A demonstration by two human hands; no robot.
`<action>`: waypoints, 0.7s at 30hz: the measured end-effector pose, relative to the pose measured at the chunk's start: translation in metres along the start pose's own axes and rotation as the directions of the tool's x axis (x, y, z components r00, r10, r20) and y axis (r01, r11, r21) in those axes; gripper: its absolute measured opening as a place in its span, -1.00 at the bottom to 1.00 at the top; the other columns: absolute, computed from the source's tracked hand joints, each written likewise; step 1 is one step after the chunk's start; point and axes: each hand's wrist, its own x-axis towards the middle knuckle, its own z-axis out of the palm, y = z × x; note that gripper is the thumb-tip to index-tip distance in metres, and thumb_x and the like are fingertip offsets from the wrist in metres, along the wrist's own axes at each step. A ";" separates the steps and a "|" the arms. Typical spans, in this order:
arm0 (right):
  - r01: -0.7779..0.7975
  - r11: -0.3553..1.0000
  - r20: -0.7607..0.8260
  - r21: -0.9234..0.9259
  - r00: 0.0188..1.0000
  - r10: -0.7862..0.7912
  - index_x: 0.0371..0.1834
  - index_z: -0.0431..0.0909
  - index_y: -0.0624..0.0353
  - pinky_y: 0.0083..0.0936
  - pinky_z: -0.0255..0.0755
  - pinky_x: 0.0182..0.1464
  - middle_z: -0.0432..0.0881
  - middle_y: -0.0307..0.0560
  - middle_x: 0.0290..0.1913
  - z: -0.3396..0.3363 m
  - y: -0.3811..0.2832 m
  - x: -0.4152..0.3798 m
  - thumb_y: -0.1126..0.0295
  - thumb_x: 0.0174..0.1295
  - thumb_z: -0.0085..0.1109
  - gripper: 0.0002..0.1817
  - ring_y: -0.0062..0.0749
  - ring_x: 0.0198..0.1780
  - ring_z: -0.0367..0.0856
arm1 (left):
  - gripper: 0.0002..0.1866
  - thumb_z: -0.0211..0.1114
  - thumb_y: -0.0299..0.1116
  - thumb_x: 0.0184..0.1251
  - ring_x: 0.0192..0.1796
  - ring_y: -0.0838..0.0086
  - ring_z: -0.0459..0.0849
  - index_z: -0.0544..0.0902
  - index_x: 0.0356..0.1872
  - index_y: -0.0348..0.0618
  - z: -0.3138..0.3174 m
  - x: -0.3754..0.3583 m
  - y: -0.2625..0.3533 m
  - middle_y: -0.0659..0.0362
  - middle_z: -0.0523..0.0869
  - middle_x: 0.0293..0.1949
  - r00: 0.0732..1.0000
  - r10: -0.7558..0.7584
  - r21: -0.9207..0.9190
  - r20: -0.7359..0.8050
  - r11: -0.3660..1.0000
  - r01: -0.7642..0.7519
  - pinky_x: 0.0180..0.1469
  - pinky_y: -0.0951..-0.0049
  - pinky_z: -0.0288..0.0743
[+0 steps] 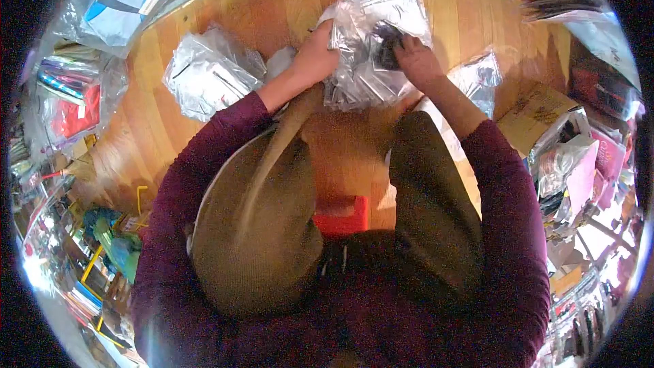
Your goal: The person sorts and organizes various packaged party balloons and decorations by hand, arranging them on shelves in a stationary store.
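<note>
A crinkled clear plastic bag (pixel 357 82) lies in front of me on the wood floor, shining with reflections. At its left edge my left hand (pixel 317 56) is closed, fingers pinching the plastic. My right hand (pixel 417 63) has its fingers curled onto a small dark item (pixel 385 44) over the middle of the bag. Those fingertips are partly hidden against it, and I cannot tell whether the item is inside the plastic or on top.
More clear plastic bags lie on the wood floor (pixel 351 143), one pile (pixel 211 75) to the left and another bag (pixel 480 82) to the right. A cardboard box (pixel 538 117) stands at the right. Something red (pixel 340 215) sits between my legs. Bagged goods (pixel 78 99) crowd the left side.
</note>
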 end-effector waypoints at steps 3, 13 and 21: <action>-0.135 0.991 -0.037 0.020 0.990 0.136 -0.16 0.36 0.21 -0.22 0.43 -0.25 0.36 0.11 -0.17 -0.005 0.015 -0.007 0.48 -0.05 -0.05 -0.69 -0.02 -0.19 0.45 | -0.50 0.05 -0.52 -0.09 0.00 0.02 0.42 0.29 0.01 -0.38 -0.002 -0.001 0.005 -0.21 0.47 -0.10 1.000 -0.004 -0.032 -0.011 0.999 0.003 0.05 0.29 0.27; 0.106 0.963 -0.192 0.247 0.980 -0.059 -0.08 0.30 0.07 -0.26 0.38 -0.08 0.39 0.12 -0.14 -0.036 -0.047 0.030 0.40 0.02 -0.06 -0.67 -0.01 -0.12 0.44 | -0.59 0.10 -0.45 -0.04 -0.07 0.04 0.48 0.39 -0.08 -0.36 -0.002 -0.001 0.003 -0.18 0.49 -0.13 0.992 -0.126 0.035 -0.023 0.991 0.127 -0.02 0.26 0.33; -0.278 0.939 -0.080 0.203 0.951 0.299 -0.17 0.40 0.07 -0.27 0.40 -0.26 0.48 0.10 -0.33 -0.006 0.041 -0.015 0.42 -0.11 0.04 -0.67 -0.03 -0.28 0.48 | -0.57 0.17 -0.42 0.01 -0.17 0.23 0.55 0.39 -0.02 -0.27 -0.011 0.000 0.019 -0.06 0.56 -0.20 0.993 -0.102 -0.024 0.057 0.994 0.104 -0.12 0.39 0.39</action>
